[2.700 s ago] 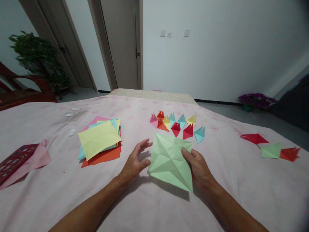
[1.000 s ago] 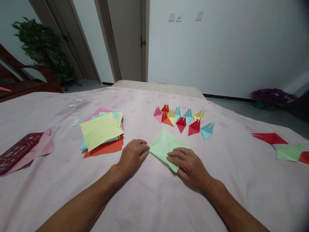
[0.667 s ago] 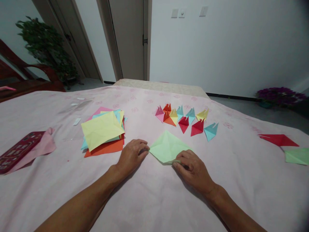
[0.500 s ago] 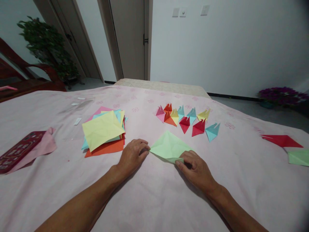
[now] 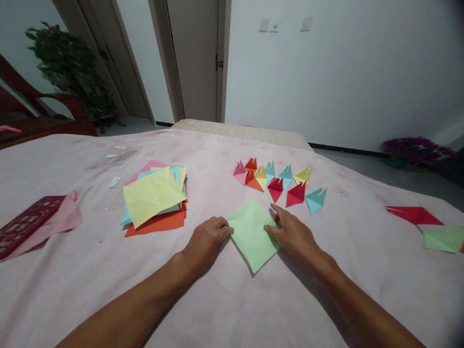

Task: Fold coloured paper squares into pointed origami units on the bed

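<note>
A light green square of origami paper (image 5: 253,237) lies flat on the tablecloth like a diamond, one corner toward me, with crease lines across it. My left hand (image 5: 210,237) has its fingers closed together on the paper's left corner. Over the right corner rests my right hand (image 5: 292,229), thumb and forefinger spread apart, touching the sheet without gripping it. Beyond the sheet stand several folded paper cranes (image 5: 275,188) in pink, orange, yellow, blue and red.
A stack of coloured paper (image 5: 154,195) lies to the left, yellow on top. Farther left is a dark red patterned packet (image 5: 31,222) on pink material. At the right are a red folded paper piece (image 5: 415,214) and a green one (image 5: 442,239). A pink cloth (image 5: 232,309) covers the table.
The green paper's near corner, folded up before, now lies flat toward me. My right hand has let go of that part and opened over the right corner. My left hand stays at the left corner.
</note>
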### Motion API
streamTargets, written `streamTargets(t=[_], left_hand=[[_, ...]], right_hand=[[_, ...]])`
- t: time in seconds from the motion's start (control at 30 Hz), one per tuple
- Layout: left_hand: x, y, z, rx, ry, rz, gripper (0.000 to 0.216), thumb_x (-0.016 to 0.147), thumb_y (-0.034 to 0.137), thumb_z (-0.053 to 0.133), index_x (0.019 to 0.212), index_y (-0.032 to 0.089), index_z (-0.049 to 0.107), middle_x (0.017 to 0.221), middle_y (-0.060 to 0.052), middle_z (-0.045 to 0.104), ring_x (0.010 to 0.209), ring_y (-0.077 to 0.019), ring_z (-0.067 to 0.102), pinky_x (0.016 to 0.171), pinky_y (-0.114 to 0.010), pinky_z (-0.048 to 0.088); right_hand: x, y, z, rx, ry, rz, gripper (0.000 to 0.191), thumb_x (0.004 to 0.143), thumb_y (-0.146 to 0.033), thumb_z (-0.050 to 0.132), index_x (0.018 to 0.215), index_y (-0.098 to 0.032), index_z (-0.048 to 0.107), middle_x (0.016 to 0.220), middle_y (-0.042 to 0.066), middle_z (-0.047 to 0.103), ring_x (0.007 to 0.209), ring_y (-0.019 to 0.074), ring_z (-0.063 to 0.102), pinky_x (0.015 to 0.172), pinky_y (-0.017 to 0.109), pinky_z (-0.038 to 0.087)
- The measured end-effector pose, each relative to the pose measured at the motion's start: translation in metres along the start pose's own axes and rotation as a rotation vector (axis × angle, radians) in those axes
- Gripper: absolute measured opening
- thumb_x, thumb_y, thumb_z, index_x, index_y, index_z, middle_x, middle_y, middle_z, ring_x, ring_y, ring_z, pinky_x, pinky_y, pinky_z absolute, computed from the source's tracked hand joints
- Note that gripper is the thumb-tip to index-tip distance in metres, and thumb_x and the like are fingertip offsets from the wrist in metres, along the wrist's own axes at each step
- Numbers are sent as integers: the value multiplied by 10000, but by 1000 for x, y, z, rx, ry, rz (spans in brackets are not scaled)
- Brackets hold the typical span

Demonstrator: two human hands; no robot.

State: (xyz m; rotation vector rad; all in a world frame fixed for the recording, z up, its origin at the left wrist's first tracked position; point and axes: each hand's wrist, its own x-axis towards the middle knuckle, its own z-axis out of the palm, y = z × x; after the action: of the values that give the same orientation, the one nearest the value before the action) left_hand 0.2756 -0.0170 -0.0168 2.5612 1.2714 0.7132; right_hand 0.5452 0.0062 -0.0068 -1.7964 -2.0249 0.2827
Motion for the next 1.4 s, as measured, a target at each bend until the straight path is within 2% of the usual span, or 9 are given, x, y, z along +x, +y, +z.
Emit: streamTargets(t=[0.17, 0.3, 0.37, 0.43, 0.6, 0.77, 0.9, 1.1, 1.4], left_hand=[[-1, -10, -1, -81, 20, -27, 255, 909, 118, 524, 1068, 218, 696, 1104, -84, 699, 1004, -219, 636, 862, -350, 520], [-4, -10, 0, -66, -6, -18, 291, 905, 91, 510, 1092, 218, 692, 1152, -84, 706, 1036, -237, 641, 887, -385, 522], [-5, -7, 1, -28, -15, -21, 299, 903, 87, 510, 1104, 219, 687, 1169, -87, 703, 1041, -249, 641, 896, -411, 517], [-5, -4, 0, 19, -27, -19, 292, 908, 97, 515, 1120, 215, 678, 1186, -91, 698, 1048, -260, 640, 907, -432, 509], [-6, 4, -3, 125, -67, -24, 274, 924, 130, 525, 1160, 204, 642, 1238, -86, 673, 1078, -264, 614, 902, -436, 497], [-5, 6, -6, 203, -80, -72, 250, 928, 149, 537, 1143, 225, 640, 1230, -56, 673, 1052, -250, 601, 876, -425, 487], [-4, 5, -7, 217, -74, -91, 225, 928, 156, 547, 1114, 231, 649, 1205, -47, 681, 1040, -245, 600, 862, -413, 482], [-3, 2, -5, 182, -55, -100, 214, 943, 179, 533, 1116, 235, 646, 1187, -42, 685, 1056, -234, 597, 876, -402, 472], [-6, -5, 0, 206, -6, -105, 219, 917, 146, 555, 1102, 216, 649, 1160, -57, 688, 1043, -231, 604, 866, -393, 474]], right_hand=[[-16, 1, -12, 192, -265, 44, 492, 712, -264, 677, 1203, -255, 643, 726, -25, 665, 616, 160, 590, 547, 253, 350], [-7, 0, -8, 545, -218, 154, 333, 668, -291, 727, 985, -189, 726, 704, -8, 657, 617, 155, 573, 567, 261, 396], [3, -3, -1, 793, -183, 247, 378, 627, -295, 759, 975, -152, 720, 713, 13, 673, 626, 163, 589, 573, 268, 425], [11, -6, 5, 902, -188, 282, 443, 590, -262, 780, 1012, -143, 712, 743, 29, 697, 649, 178, 614, 579, 275, 452], [8, -10, 10, 739, -236, 119, 456, 667, -202, 684, 1121, -172, 713, 884, 45, 722, 747, 200, 637, 653, 299, 486], [0, -3, 10, 425, -185, -186, 345, 740, -120, 553, 984, -225, 773, 823, 34, 622, 819, 193, 594, 730, 307, 457], [-1, -3, 10, 315, -148, -368, 427, 791, -87, 518, 1118, -262, 731, 810, 28, 574, 826, 192, 559, 741, 317, 440], [1, -9, 10, 181, -104, -507, 250, 932, -257, 558, 1119, -273, 723, 812, 29, 565, 782, 178, 518, 710, 301, 414], [-2, -4, 11, -40, -46, -689, 324, 913, -110, 511, 1138, -254, 694, 847, 50, 573, 794, 187, 476, 708, 305, 353]])
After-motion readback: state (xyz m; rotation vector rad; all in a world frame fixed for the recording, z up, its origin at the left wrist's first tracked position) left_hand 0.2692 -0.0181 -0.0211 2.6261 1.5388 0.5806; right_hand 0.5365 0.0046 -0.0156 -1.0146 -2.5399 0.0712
